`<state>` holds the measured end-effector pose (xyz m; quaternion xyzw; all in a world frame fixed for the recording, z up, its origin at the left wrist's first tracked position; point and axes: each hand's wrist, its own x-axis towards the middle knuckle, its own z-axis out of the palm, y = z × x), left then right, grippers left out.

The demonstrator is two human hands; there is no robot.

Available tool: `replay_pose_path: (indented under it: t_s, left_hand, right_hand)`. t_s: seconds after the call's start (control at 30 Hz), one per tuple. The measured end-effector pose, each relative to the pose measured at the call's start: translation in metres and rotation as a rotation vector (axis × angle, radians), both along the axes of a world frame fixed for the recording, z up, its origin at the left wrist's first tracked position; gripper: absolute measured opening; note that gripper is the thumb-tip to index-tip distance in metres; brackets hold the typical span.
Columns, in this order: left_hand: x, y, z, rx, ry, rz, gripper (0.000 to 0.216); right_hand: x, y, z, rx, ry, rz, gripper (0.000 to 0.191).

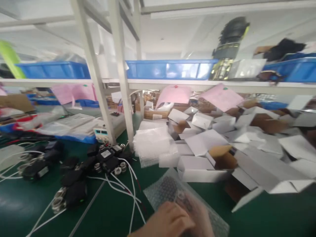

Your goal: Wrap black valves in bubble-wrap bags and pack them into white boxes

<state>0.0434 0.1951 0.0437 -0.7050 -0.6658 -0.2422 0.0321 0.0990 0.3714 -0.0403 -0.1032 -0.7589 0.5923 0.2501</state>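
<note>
"So, which step was in hand?"
"Apparently handling bubble wrap [164,189] over the desk [106,217]: the left hand [169,219] clasped it, fingers [180,220] curled; the right hand [201,215] was too blurred to tell."
"And next?"
"Probably a steady grip was needed."

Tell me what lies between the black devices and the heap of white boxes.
In the head view, translucent bags lie stacked beside a pale post, with bubble wrap nearer the camera.
</note>
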Motion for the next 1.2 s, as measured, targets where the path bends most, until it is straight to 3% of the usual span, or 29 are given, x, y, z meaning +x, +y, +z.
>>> replay_pose_path:
  t_s: [0.1,0.2,0.3,0.4,0.6,0.73,0.87,0.97,1.0,1.07,1.13,1.2]
  left_hand:
    - [-0.035,-0.017,-0.008,-0.004,0.163,0.081,0.044]
    - [-0.047,-0.023,-0.017,0.128,0.344,0.165,0.022]
    - [-0.035,-0.017,-0.025,0.216,0.292,0.158,0.031]
    - [-0.015,-0.012,-0.027,0.194,0.23,0.095,0.044]
    - [-0.014,-0.008,-0.029,0.223,0.264,0.176,0.025]
    - [-0.02,0.002,-0.046,0.179,0.062,0.062,0.032]
    - [-0.02,0.014,-0.046,-0.008,-0.18,0.185,0.034]
    - [-0.021,0.022,-0.029,-0.182,-0.363,0.308,0.025]
    - [-0.02,0.025,-0.023,-0.228,-0.399,0.341,0.024]
    - [-0.018,0.033,-0.015,-0.291,-0.411,0.396,0.026]
    - [-0.013,0.038,-0.012,-0.335,-0.367,0.422,0.027]
    - [-0.009,0.039,-0.014,-0.351,-0.318,0.413,0.027]
  right_hand:
    - [-0.001,0.004,0.003,0.102,-0.036,-0.006,0.028]
    - [-0.004,0.003,0.006,0.187,-0.081,-0.016,0.028]
    - [-0.005,0.003,0.01,0.204,-0.092,-0.05,0.031]
    - [-0.002,0.007,0.014,0.194,-0.082,-0.08,0.034]
    - [-0.004,0.012,0.011,0.205,-0.069,-0.058,0.033]
    - [-0.002,0.024,0.01,0.259,-0.069,-0.099,0.027]
    - [0.032,0.042,0.036,0.29,0.017,-0.106,0.026]
    - [0.066,0.04,0.069,0.471,0.261,-0.391,0.013]
    - [0.074,0.036,0.076,0.531,0.281,-0.376,0.016]
    - [0.079,0.023,0.081,0.642,0.217,-0.163,0.026]
    - [0.071,0.012,0.071,0.72,0.057,0.063,0.035]
    - [0.056,0.007,0.054,0.712,-0.103,0.102,0.03]
